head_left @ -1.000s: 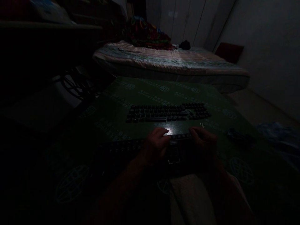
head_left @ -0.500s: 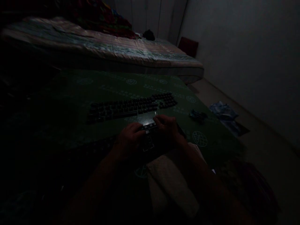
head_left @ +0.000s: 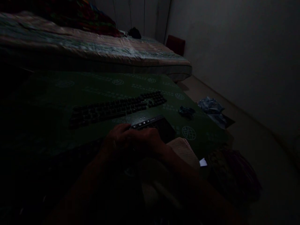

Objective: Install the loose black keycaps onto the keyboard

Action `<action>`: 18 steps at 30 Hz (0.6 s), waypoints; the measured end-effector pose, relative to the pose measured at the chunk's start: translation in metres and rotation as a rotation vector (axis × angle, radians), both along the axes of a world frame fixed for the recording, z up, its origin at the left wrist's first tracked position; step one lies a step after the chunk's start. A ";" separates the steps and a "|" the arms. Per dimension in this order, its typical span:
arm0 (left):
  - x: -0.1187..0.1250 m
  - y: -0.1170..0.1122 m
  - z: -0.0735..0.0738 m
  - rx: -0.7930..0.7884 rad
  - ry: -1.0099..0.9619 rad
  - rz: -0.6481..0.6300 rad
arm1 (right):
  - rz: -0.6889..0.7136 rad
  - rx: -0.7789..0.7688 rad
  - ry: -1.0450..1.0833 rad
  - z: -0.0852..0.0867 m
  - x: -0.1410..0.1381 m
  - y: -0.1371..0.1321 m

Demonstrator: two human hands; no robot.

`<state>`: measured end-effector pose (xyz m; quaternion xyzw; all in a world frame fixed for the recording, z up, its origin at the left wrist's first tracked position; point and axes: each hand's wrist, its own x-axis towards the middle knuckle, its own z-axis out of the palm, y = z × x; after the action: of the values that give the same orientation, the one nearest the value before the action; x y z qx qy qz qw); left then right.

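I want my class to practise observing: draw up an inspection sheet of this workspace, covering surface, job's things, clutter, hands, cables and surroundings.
Surface: green table printed with pale globes and lettering; dimly lit.
Job's things: loose dark keycaps laid in keyboard-like rows; nearer the person, a dark keyboard, partly hidden by the hands.
Clutter: dark bundle right of the keycaps; pale cloth by the right forearm.
Hands: left hand and right hand close together over the keyboard; whether the fingers grip anything is hidden.
Cables: nothing seen for certain.
Surroundings: bed beyond the table, pale wall to the right.
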<state>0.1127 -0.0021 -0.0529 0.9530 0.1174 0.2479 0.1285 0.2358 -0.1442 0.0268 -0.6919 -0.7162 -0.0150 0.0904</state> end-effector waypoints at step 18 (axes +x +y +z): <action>0.001 -0.010 0.016 0.157 0.027 -0.029 | -0.060 0.038 -0.002 0.004 0.000 -0.021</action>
<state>0.1135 -0.0121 -0.0369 0.9651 0.0853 0.2414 0.0556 0.2355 -0.1654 0.0306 -0.7110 -0.6949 -0.0318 0.1024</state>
